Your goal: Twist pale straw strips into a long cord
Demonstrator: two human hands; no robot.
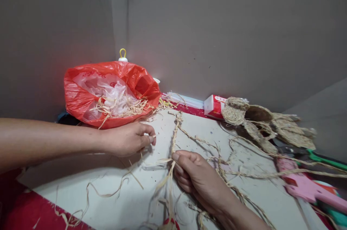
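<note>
My right hand (195, 176) pinches a straw braid (175, 138) between thumb and forefinger. Above that grip the braid runs plaited toward the back of the white board; below it, loose straw strands (170, 190) spread toward me. To the left, my left hand (135, 139) is closed in a pinch, with a pale bit of straw strand (154, 136) showing at the fingertips. This hand is apart from the braid, in front of a red plastic bag (81, 103) that holds white plastic and straw strips (130, 108).
On the right lie a pink glue gun (309, 186), a green-handled tool (324, 158) and coiled straw pieces (234, 111). A red and white box (214, 106) stands at the back by the grey wall. Thin cords (260, 174) and straw scraps litter the white board (100, 176).
</note>
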